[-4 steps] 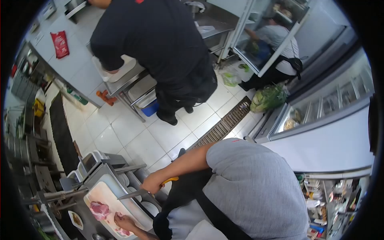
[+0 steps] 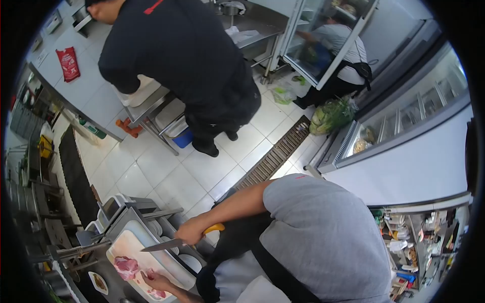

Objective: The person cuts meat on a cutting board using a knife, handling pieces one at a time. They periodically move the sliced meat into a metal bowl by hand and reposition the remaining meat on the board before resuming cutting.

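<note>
My right hand (image 2: pixel 190 231) grips the yellow handle of a knife (image 2: pixel 164 245). Its blade points left, over the white cutting board (image 2: pixel 132 238). Lower on the board, my left hand (image 2: pixel 157 281) has its fingers curled on a small piece of raw meat (image 2: pixel 150 272), partly hidden by the hand. Beside those fingertips lies a larger pink piece of raw meat (image 2: pixel 126 267). Another bit of meat (image 2: pixel 159 293) shows under the left hand, near the board's lower end. The blade is apart from the meat.
A small dish (image 2: pixel 98 283) sits left of the board, and a scale (image 2: pixel 112 208) stands beyond it. Stacked plates (image 2: pixel 190 263) are below the board's right side. One person in black (image 2: pixel 177 55) works at a steel table; another (image 2: pixel 343 45) crouches at an open fridge.
The knife and my right hand have shifted slightly left. The person in black raises an arm a little from the tray. The whole view has moved slightly.
</note>
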